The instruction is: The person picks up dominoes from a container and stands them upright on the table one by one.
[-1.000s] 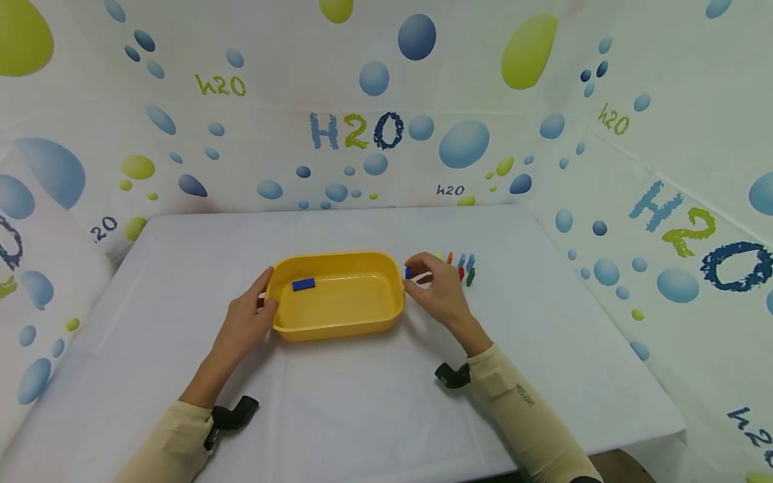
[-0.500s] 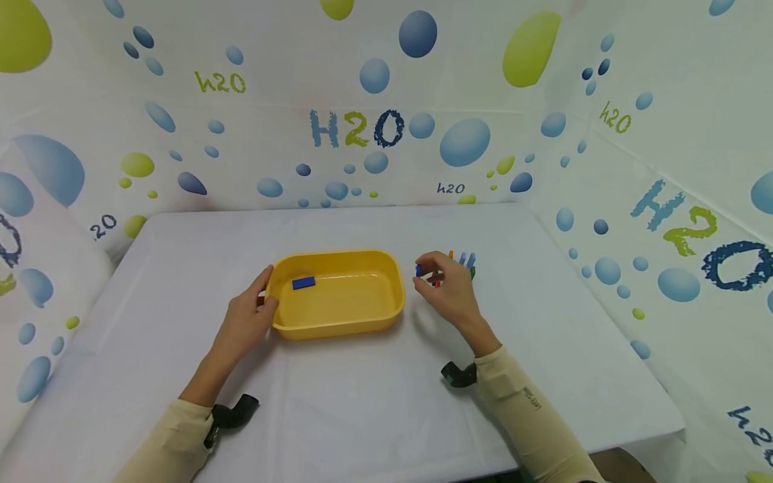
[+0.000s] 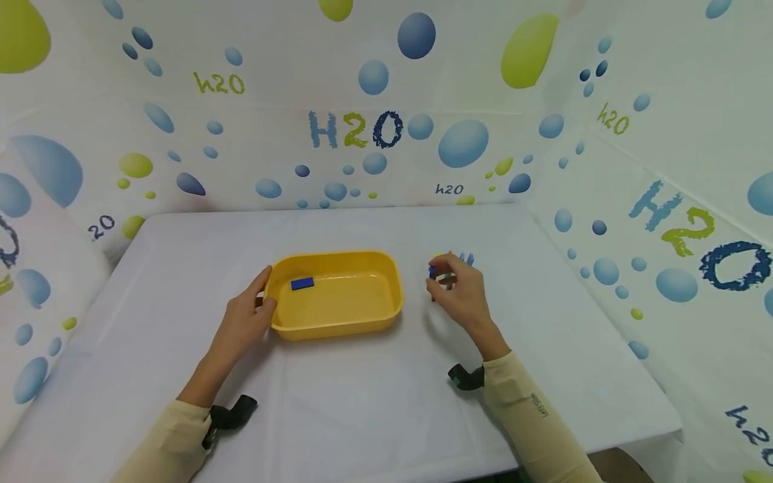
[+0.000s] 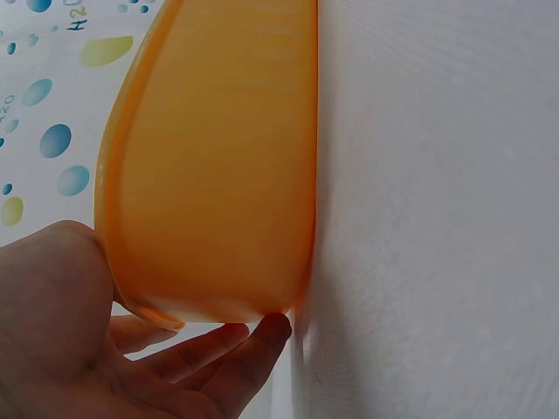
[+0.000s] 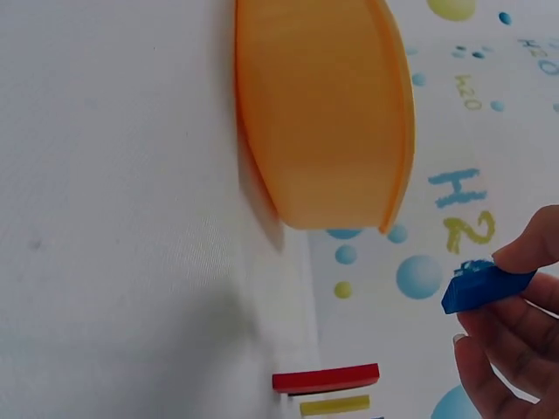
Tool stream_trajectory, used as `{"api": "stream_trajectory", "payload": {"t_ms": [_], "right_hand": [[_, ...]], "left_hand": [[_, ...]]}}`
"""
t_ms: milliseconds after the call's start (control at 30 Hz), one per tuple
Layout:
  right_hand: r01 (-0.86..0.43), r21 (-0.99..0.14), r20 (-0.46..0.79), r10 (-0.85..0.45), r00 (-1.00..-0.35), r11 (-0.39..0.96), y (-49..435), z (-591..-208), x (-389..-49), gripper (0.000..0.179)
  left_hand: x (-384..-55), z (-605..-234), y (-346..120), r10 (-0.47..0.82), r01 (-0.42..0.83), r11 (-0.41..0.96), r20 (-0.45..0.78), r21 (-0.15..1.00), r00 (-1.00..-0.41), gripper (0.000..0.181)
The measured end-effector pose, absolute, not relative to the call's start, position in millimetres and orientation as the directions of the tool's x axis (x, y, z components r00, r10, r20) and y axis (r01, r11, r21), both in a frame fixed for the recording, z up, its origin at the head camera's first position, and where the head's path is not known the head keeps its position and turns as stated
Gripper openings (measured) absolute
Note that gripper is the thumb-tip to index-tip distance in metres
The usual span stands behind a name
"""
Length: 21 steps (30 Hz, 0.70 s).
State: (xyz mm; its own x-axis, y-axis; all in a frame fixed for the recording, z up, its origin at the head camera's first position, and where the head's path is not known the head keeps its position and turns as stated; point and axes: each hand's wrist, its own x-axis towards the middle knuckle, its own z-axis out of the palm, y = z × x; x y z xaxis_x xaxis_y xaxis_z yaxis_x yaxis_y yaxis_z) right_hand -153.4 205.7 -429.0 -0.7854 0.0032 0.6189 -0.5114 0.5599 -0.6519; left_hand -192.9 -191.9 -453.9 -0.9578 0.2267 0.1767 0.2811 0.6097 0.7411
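A shallow yellow plastic tub (image 3: 350,305) sits on the white-covered table, with one flat blue block (image 3: 302,284) lying inside toward its left end. My left hand (image 3: 244,318) holds the tub's left end; in the left wrist view its fingertips (image 4: 275,327) press the outer wall. To the right of the tub, my right hand (image 3: 464,292) pinches a second blue block (image 5: 485,288) between thumb and fingers. The right wrist view shows that block raised above the table, apart from the tub.
Behind and partly hidden by my right hand stand several small coloured blocks, among them light blue ones (image 3: 466,258), a red one (image 5: 326,379) and a yellow one (image 5: 335,405). A patterned curtain (image 3: 253,147) rises along the table's back edge (image 3: 338,209) and sides.
My right hand has moved right, away from the tub's right end and toward the coloured blocks, still pinching the blue block. The left hand and tub stay in place.
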Motion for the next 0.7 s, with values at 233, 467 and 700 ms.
{"api": "stream_trajectory", "payload": {"t_ms": [233, 467, 700], "right_hand": [[-0.487, -0.643, 0.624, 0.037, -0.780, 0.591, 213, -429, -151, 0.027], [-0.454, -0.639, 0.622, 0.071, -0.780, 0.621, 223, -429, -151, 0.026], [-0.416, -0.647, 0.607, 0.103, -0.788, 0.639, 235, -433, -150, 0.025]], "left_hand": [[-193, -453, -192, 0.229, 0.276, 0.610, 0.169, 0.743, -0.959, 0.065], [-193, -453, -191, 0.226, 0.277, 0.610, 0.171, 0.742, -0.959, 0.065], [-193, -453, -191, 0.228, 0.273, 0.610, 0.165, 0.744, -0.960, 0.065]]}}
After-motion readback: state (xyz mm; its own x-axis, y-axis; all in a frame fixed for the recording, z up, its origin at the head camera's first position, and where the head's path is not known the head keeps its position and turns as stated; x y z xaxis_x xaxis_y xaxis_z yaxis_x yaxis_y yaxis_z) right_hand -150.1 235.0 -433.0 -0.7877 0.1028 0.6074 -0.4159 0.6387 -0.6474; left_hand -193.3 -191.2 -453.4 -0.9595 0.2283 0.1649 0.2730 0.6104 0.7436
